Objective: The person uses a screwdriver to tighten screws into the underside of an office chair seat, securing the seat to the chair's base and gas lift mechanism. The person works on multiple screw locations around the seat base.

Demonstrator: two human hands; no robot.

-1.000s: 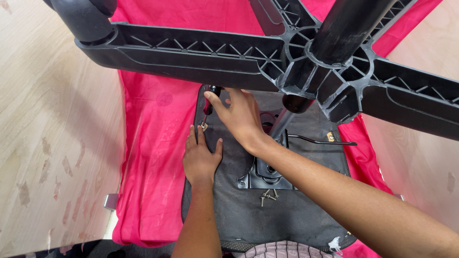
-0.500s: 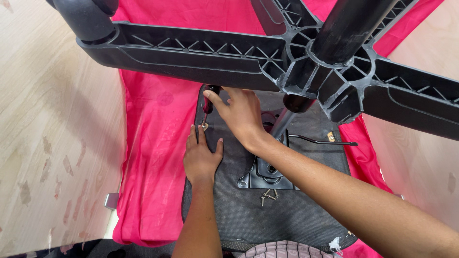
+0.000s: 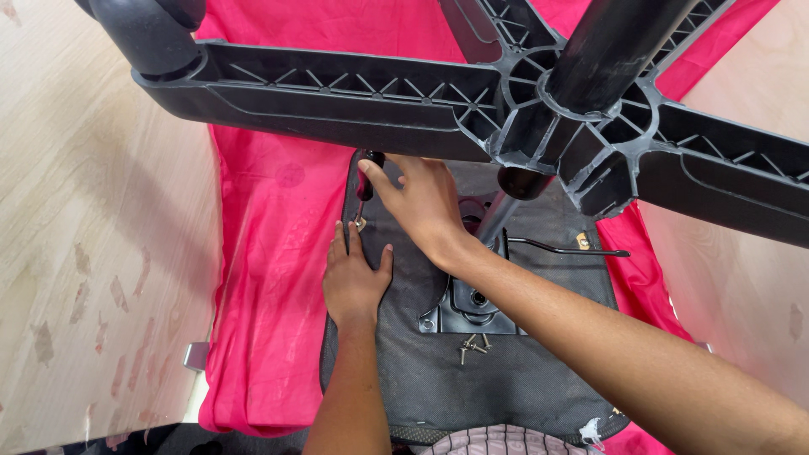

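Observation:
An office chair lies upside down, its black star base filling the top of the view. My right hand grips a screwdriver with a red and black handle, its tip down on a screw at the left edge of the dark seat underside. My left hand lies flat on the seat just below that screw, fingers spread beside the tip.
A metal mounting plate and gas column sit at the seat's middle, with a thin black lever reaching right. Loose screws lie below the plate. A pink cloth covers the light wood floor.
Both hands stay in nearly the same place. My right hand's fingers have shifted slightly on the screwdriver handle.

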